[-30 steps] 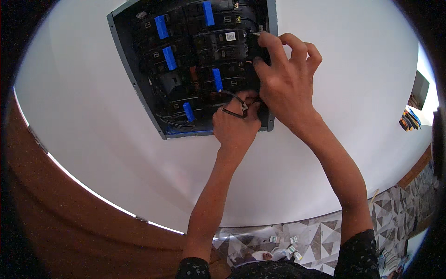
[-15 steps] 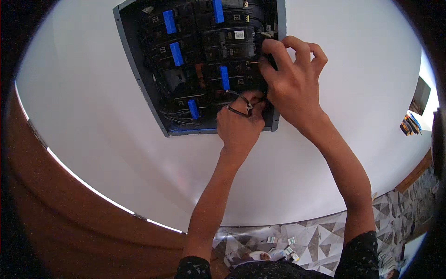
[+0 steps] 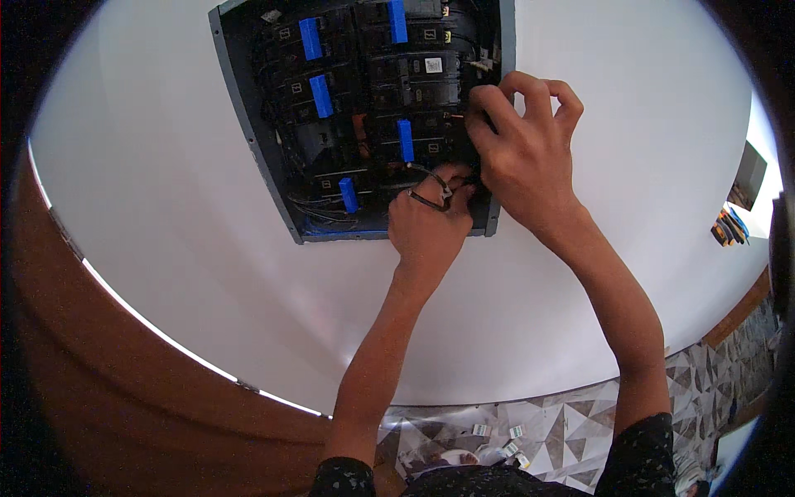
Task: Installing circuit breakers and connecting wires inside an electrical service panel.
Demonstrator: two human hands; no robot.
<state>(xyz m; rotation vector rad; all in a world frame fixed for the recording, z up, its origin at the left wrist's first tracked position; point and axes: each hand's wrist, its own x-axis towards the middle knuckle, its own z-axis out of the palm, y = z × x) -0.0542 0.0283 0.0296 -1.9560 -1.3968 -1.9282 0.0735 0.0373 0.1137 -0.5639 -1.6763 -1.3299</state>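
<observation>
A dark grey wall-mounted electrical panel (image 3: 251, 124) holds rows of black breakers (image 3: 418, 91), several with bright blue tabs (image 3: 320, 95). My left hand (image 3: 428, 219) reaches into its lower right corner with fingers curled, black cables (image 3: 425, 200) lying over them; what it grips is hidden. My right hand (image 3: 526, 153) is bent over the panel's right side, above and right of my left, fingertips tucked in among wires beside the breakers. What those fingertips hold, if anything, I cannot make out.
A white wall (image 3: 149, 207) surrounds the panel. A brown wooden surface (image 3: 124, 348) runs along the left. At the far right, orange-and-black handled tools (image 3: 729, 228) sit by a bright opening. Below, small packages (image 3: 497, 435) lie on a patterned floor (image 3: 571, 422).
My right hand has moved slightly down along the panel's right side, its index finger curling further in. The whole view has shifted a little. My left hand stays at the lower corner.
</observation>
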